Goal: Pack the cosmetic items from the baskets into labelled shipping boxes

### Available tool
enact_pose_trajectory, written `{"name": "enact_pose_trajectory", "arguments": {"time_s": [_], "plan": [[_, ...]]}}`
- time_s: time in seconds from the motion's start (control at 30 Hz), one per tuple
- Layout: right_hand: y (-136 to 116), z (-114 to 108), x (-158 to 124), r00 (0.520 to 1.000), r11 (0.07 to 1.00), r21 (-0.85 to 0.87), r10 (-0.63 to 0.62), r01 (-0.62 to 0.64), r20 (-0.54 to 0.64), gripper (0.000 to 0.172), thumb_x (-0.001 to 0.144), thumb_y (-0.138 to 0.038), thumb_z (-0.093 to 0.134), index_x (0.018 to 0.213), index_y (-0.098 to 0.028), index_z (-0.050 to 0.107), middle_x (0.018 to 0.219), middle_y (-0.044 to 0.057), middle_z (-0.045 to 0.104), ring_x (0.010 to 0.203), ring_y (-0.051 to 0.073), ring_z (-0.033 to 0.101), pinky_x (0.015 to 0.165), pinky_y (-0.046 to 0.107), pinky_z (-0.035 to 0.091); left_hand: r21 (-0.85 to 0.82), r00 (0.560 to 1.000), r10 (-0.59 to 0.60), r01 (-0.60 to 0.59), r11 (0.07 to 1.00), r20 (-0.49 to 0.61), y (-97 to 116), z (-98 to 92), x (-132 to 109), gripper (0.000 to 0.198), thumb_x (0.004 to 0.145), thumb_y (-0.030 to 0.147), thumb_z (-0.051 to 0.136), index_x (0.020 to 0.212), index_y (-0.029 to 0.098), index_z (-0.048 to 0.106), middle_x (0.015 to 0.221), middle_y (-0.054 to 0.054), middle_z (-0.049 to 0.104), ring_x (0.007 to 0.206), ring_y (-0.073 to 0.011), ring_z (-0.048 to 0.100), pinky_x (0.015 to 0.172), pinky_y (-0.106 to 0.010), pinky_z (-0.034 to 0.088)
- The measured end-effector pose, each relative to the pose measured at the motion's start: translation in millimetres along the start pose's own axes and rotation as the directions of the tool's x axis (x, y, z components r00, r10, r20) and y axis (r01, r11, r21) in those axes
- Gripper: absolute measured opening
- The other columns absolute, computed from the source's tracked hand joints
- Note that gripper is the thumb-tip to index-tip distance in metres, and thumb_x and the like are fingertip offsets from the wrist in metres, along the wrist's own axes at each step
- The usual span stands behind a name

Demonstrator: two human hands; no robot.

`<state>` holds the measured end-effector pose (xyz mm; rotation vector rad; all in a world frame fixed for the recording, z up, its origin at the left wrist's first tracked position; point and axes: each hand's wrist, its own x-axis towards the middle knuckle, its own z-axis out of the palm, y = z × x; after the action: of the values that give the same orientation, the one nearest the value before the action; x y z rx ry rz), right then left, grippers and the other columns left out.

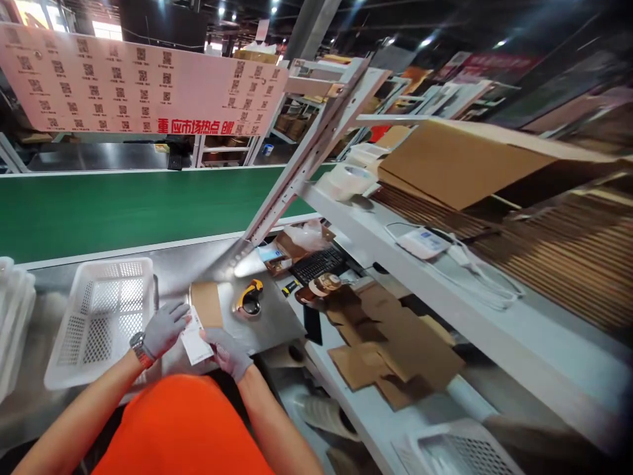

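Observation:
Both of my hands wear grey gloves and meet over the metal bench in front of me. Between them is a white printed paper slip [196, 343], perhaps a label. My left hand [168, 328] grips its upper left edge, with a dark watch on that wrist. My right hand [226, 351] holds the slip's right side between thumb and fingers. Just beyond the slip lies a small brown cardboard box [206, 303]. To its right rests a yellow and black barcode scanner [250, 298]. A white plastic basket [66, 330] stands left of my left hand.
Stacked white baskets [14, 323] stand at the far left. Behind the bench runs a green conveyor belt [109, 204]. A slanting metal post [297, 168] rises at the bench's back right. On the right, shelves hold flattened cardboard [395, 336], tape rolls [349, 179], and a keyboard [319, 265].

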<state>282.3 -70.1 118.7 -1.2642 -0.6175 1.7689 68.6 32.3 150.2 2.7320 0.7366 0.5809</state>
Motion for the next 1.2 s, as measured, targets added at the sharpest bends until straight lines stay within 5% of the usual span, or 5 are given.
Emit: {"name": "enact_pose_trajectory", "arguments": {"time_s": [0.13, 0.23, 0.3, 0.43, 1.2], "plan": [[3.5, -23.1, -34.0, 0.999, 0.999, -0.008, -0.046, 0.046, -0.004, 0.051, 0.068, -0.065, 0.093, 0.068, -0.02, 0.07, 0.059, -0.002, 0.064, 0.053, 0.013, 0.051, 0.05, 0.025, 0.039, -0.111, 0.971, -0.231, 0.223, 0.968, -0.063, 11.2, 6.5, 12.5, 0.032, 0.1, 0.011, 0.055, 0.113, 0.021, 0.083, 0.137, -0.014, 0.078, 0.136, -0.0302, 0.068, 0.117, -0.052, 0.058], [4.1, -38.7, -54.0, 0.986, 0.99, 0.02, -0.138, 0.14, -0.093, 0.047, 0.073, -0.065, 0.09, 0.077, -0.02, 0.076, 0.069, 0.001, 0.072, 0.062, 0.018, 0.062, 0.061, 0.03, 0.05, -0.364, 0.769, -0.63, 0.56, 0.744, -0.105, 26.9, 12.3, 20.3, 0.032, 0.103, 0.021, 0.052, 0.115, 0.02, 0.082, 0.133, -0.014, 0.079, 0.13, -0.0289, 0.071, 0.114, -0.047, 0.059], [2.3, -45.6, -62.4, 0.952, 0.97, 0.021, -0.232, 0.241, -0.201, 0.047, 0.076, -0.067, 0.088, 0.085, -0.022, 0.079, 0.078, 0.003, 0.077, 0.074, 0.024, 0.07, 0.073, 0.037, 0.058, -0.571, 0.643, -0.755, 0.67, 0.474, 0.128, 51.7, 23.8, 26.8, 0.037, 0.107, 0.04, 0.052, 0.114, 0.018, 0.081, 0.122, -0.014, 0.082, 0.116, -0.0276, 0.076, 0.097, -0.041, 0.065], [-2.5, -55.9, -74.6, 0.895, 0.938, -0.058, -0.342, 0.34, -0.287, 0.05, 0.076, -0.072, 0.085, 0.082, -0.023, 0.078, 0.078, 0.004, 0.078, 0.078, 0.027, 0.071, 0.078, 0.041, 0.061, -0.696, 0.644, -0.46, 0.715, 0.075, 0.612, 118.5, 59.5, 39.3, 0.059, 0.089, 0.067, 0.075, 0.107, 0.012, 0.08, 0.105, -0.017, 0.083, 0.088, -0.0235, 0.077, 0.063, -0.027, 0.058], [17.4, -140.9, -168.5, 0.957, 0.948, 0.237, -0.155, 0.213, -0.244, 0.046, 0.067, -0.061, 0.099, 0.086, -0.021, 0.086, 0.093, 0.008, 0.086, 0.088, 0.025, 0.078, 0.094, 0.043, 0.064, -0.797, 0.47, -0.724, 0.577, -0.181, 0.505, 239.4, 127.7, 65.1, 0.056, 0.066, 0.047, 0.097, 0.102, 0.007, 0.083, 0.097, -0.016, 0.084, 0.07, -0.0214, 0.075, 0.053, -0.028, 0.058]]}}
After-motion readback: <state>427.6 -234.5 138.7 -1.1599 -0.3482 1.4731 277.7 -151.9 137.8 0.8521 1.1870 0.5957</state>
